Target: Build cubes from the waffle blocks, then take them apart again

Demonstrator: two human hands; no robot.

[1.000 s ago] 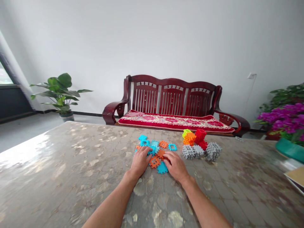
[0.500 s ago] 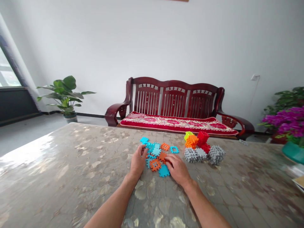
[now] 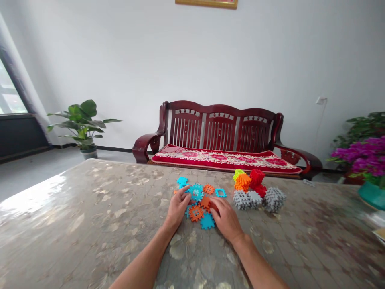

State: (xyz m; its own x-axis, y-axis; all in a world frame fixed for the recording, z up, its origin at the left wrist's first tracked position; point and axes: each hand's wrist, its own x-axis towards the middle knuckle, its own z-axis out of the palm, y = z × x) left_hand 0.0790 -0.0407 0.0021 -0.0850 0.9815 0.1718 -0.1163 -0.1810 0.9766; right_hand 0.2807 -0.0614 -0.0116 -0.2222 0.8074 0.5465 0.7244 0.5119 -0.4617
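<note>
While my left hand (image 3: pixel 178 205) meets the blue windowed tile (image 3: pixel 196 193) at its left edge, my right hand (image 3: pixel 226 216) touches the orange tile (image 3: pixel 205 202), both over the table (image 3: pixel 120 228). Fingers curled; whether pinching, cannot tell. Light pressure on toothed rims seems best.

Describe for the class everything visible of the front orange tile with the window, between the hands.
The orange tile is flat and roughly square, plastic by its look, with chunky teeth around its edge and a cross-barred window in the middle. It lies almost level among other tiles, between the left hand and the right hand, neither seen touching it. A blue tile lies beside it, nearer the camera on the right; contact is unclear.
</note>
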